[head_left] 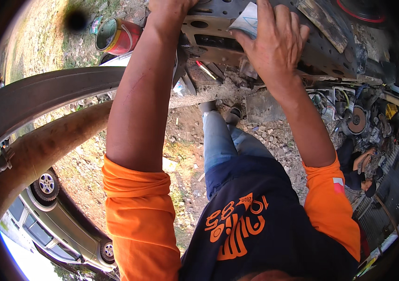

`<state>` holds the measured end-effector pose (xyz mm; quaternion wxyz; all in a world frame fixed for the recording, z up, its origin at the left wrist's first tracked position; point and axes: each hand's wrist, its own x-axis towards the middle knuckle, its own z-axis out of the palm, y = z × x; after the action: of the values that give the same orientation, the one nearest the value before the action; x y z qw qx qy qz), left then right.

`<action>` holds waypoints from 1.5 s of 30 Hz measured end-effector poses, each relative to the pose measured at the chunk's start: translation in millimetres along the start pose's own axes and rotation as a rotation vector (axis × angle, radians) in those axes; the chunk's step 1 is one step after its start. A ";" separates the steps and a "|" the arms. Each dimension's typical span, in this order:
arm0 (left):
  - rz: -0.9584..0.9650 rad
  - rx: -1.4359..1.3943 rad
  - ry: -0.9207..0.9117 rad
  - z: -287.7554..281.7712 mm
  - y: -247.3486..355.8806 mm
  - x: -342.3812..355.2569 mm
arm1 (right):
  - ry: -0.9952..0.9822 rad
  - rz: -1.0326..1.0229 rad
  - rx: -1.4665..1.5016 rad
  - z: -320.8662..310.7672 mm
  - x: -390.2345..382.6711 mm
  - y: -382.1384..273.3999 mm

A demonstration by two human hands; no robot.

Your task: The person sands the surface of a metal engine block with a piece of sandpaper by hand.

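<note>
My right hand (pixel 276 44) is closed on a pale sheet (pixel 247 21) with blue marks, which looks like sandpaper. Its thumb presses along one edge while the fingers lie over the other side. Hand and sheet are over a grey metal frame (pixel 220 42) pierced with round and long holes. My left hand (pixel 170 5) reaches the top edge of the view, at the frame's left end. Its fingers are cut off there, so whatever they touch is hidden. A worn flat strip (pixel 323 23) rests on the frame to the right of my right hand.
A red bucket (pixel 127 37) stands at the upper left. A curved dark beam (pixel 50 89) and a rusty pipe (pixel 54 145) cross the left side. A red-handled tool (pixel 205 70) lies below the frame. Right, a person (pixel 363 168) sits near scattered parts; a car (pixel 54 229) is lower left.
</note>
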<state>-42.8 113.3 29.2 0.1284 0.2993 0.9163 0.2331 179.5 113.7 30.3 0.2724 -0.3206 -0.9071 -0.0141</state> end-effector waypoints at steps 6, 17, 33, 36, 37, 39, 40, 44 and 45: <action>-0.009 0.036 0.018 -5.9 7.8 -9.9 | 0.014 -0.003 -0.026 11.7 3.4 -3.9; -0.028 0.001 0.005 1.2 0.2 -3.4 | 0.067 -0.046 0.068 21.1 19.4 -26.4; -0.051 -0.020 -0.043 -1.9 3.3 -2.9 | 0.003 0.065 0.008 0.9 10.8 -8.4; -0.062 0.014 -0.026 -3.0 9.6 -5.5 | -0.004 0.073 -0.057 -5.2 7.4 7.1; -0.066 0.030 -0.021 -3.1 10.3 -5.7 | -0.009 0.073 -0.098 -7.7 5.5 12.6; -0.067 0.013 -0.020 -5.3 12.2 -8.7 | -0.009 0.101 -0.011 -14.2 11.9 0.6; -0.070 0.006 -0.019 -6.6 12.2 -10.5 | 0.004 0.077 0.001 -12.3 11.9 1.7; -0.081 0.015 0.003 -10.5 8.1 -11.5 | -0.009 0.075 0.000 -10.2 2.8 11.3; -0.075 0.017 -0.001 -5.2 10.1 -8.9 | -0.007 0.080 -0.027 -10.8 0.8 13.1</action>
<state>-32.8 113.2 39.6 0.1350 0.2661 0.9287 0.2201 192.0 122.5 38.0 0.2651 -0.3605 -0.8942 -0.0144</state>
